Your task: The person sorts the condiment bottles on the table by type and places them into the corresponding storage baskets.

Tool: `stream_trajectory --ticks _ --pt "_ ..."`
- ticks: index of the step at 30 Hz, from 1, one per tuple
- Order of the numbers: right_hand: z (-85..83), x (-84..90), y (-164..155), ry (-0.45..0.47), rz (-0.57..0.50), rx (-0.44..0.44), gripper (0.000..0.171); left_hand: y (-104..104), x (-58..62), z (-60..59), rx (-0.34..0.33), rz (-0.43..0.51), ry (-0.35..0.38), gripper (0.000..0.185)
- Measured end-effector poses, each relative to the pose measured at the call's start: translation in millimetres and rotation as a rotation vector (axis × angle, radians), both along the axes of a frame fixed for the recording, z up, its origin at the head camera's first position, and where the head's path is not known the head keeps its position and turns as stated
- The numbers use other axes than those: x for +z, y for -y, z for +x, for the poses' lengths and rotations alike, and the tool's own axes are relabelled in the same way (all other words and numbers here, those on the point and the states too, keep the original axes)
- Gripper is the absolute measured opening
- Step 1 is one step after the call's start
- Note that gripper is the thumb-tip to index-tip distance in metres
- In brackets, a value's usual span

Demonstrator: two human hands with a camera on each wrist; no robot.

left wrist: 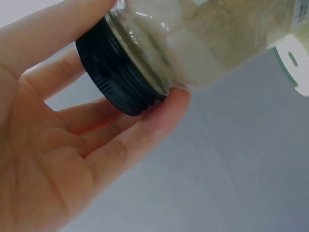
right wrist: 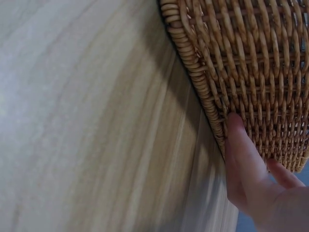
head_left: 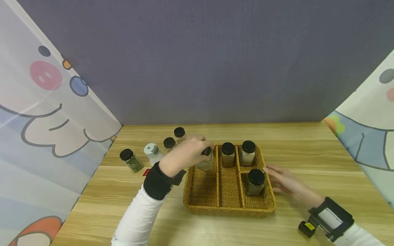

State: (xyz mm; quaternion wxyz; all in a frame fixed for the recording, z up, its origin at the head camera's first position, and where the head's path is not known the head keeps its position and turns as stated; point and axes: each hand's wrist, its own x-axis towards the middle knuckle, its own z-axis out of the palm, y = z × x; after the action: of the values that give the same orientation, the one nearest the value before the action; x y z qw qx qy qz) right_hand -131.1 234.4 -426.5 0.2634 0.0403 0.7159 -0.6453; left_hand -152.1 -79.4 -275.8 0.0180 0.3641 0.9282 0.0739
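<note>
My left hand [head_left: 187, 152] grips a clear spice jar [head_left: 206, 164] by its black lid, at the back of the left compartment of the wicker basket [head_left: 218, 207]. In the left wrist view, thumb and fingers close around the lid, and pale brown powder shows in the jar [left wrist: 217, 43]. Against the basket's right wall rests my right hand [head_left: 286, 181], its fingers fairly straight; the right wrist view has its fingertips [right wrist: 235, 122] on the weave. A brown-powder jar [head_left: 228, 155] stands at the back of the middle compartment. The right side holds a white-filled jar [head_left: 247, 153] behind a darker jar [head_left: 254, 182].
Left of the basket, a green-flecked jar [head_left: 132, 161] leans on the wooden table [head_left: 101, 194], beside a white-capped container [head_left: 153, 153]. Two black-lidded jars, one nearer [head_left: 169, 143] and one farther [head_left: 180, 134], stand behind my left forearm. A grey panel [head_left: 215, 68] closes off the back.
</note>
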Motion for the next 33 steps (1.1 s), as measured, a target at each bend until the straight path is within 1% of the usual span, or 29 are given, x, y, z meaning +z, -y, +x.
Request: stream_trajectory --ticks 5,15,18,21,24,26,33 --pt "0.3 0.2 0 0.001 -0.005 0.000 0.076 -8 1.1 -0.5 -0.003 -0.007 0.036 0.033" --pt "-0.1 -0.5 0 0.005 0.008 -0.002 0.076 -30 0.4 0.0 -0.051 -0.043 0.043 0.030" --pt "-0.3 -0.4 1 0.002 0.011 0.000 0.076 -34 -1.9 -0.9 -0.087 -0.042 0.013 0.030" --pt "-0.5 -0.2 0 -0.003 0.010 0.004 0.075 -37 -5.3 -2.1 -0.126 -0.033 -0.037 0.027" --pt "-0.4 0.4 1 0.003 0.006 0.003 0.076 -41 -7.8 -3.0 -0.149 -0.028 -0.074 0.025" --pt "-0.2 0.8 1 0.011 0.010 0.000 0.076 -44 -8.2 -3.4 -0.154 -0.033 -0.079 0.024" --pt "-0.2 1.6 1 0.017 0.009 0.001 0.076 -51 -6.5 -5.0 -0.139 -0.070 -0.037 0.030"
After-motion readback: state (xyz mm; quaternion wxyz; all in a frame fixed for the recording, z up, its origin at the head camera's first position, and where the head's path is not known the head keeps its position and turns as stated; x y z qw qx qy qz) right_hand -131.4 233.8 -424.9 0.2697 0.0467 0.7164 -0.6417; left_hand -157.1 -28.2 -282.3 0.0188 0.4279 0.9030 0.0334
